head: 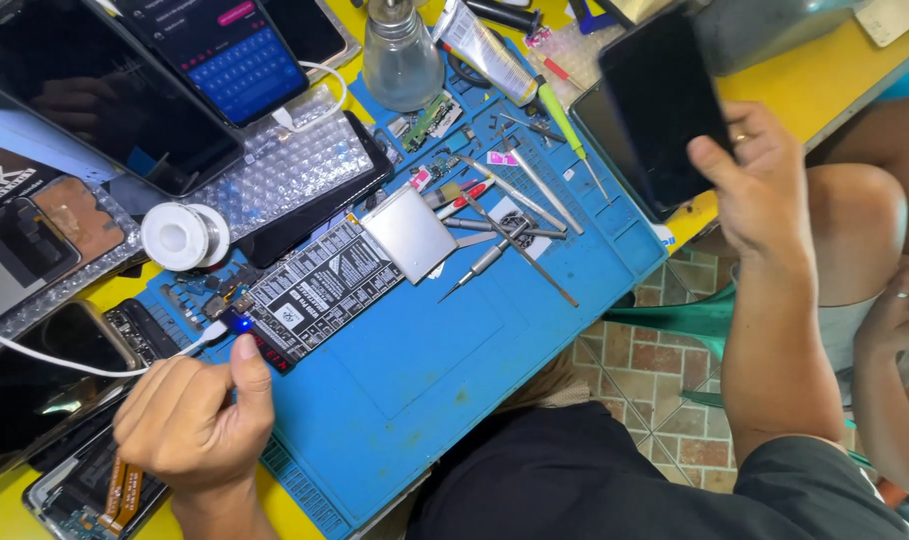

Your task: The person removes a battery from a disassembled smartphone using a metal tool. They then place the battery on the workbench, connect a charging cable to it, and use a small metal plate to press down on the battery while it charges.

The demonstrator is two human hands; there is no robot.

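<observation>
My left hand (196, 417) rests at the near left of a blue work mat (444, 340). Its thumb presses on the end of a black circuit board (314, 290), where a small blue light glows and a white cable (64, 362) plugs in. A flat silver battery pack (409, 233) lies on the board's far end. My right hand (759, 190) is raised over the table's right edge and grips a black phone (664, 95) with a dark screen, held upright.
Tweezers and screwdrivers (514, 225) lie on the mat's far part beside a clear glass bottle (401, 55). A solder spool (182, 236), bubble wrap, dark tablets and a lit phone (229, 50) crowd the left. Another person's hand (899, 310) is at right.
</observation>
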